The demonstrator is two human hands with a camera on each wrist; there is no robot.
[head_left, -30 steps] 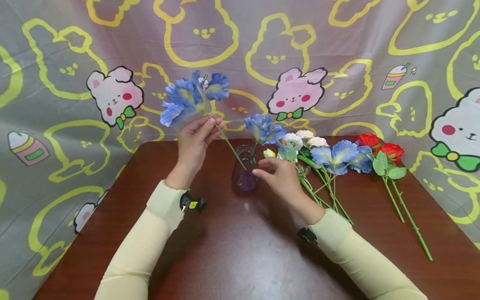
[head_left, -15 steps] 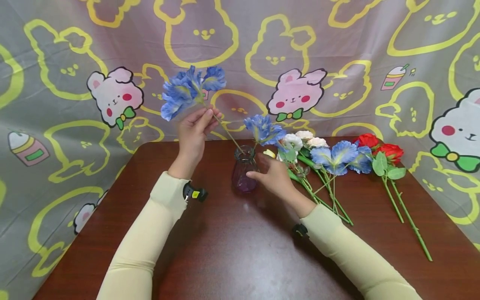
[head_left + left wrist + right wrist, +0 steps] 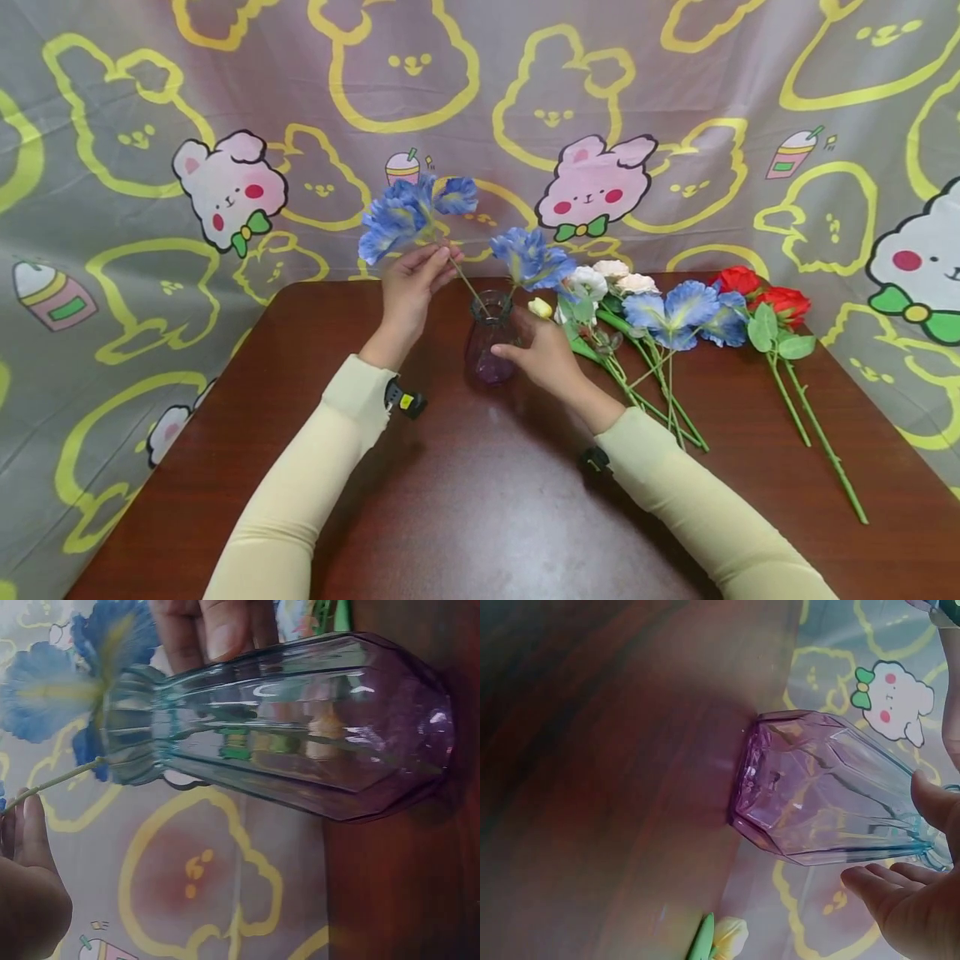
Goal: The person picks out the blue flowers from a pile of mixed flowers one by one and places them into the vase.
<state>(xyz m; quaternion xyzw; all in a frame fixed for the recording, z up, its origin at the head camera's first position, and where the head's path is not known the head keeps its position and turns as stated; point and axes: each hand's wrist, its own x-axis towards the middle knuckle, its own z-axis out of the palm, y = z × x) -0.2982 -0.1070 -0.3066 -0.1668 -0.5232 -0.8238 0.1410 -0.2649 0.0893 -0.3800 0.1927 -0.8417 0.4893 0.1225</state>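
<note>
A glass vase, purple at its base and bluish at its neck, stands upright on the table. My left hand pinches the stem of a blue iris below its petals. That stem slants down to the right, its lower part inside the vase mouth. My right hand holds the vase from the right, with the thumb on one side and the fingers on the other. A second blue iris stands in the vase, leaning right; the left wrist view shows its bloom above the rim.
Right of the vase lie white and cream flowers, a yellow bud, another blue iris and red roses, their stems toward the front. A patterned curtain hangs behind the brown table.
My left hand first rises with the iris, bringing its stem end into the vase mouth, then moves down and right. My right hand has closed in on the vase's side.
</note>
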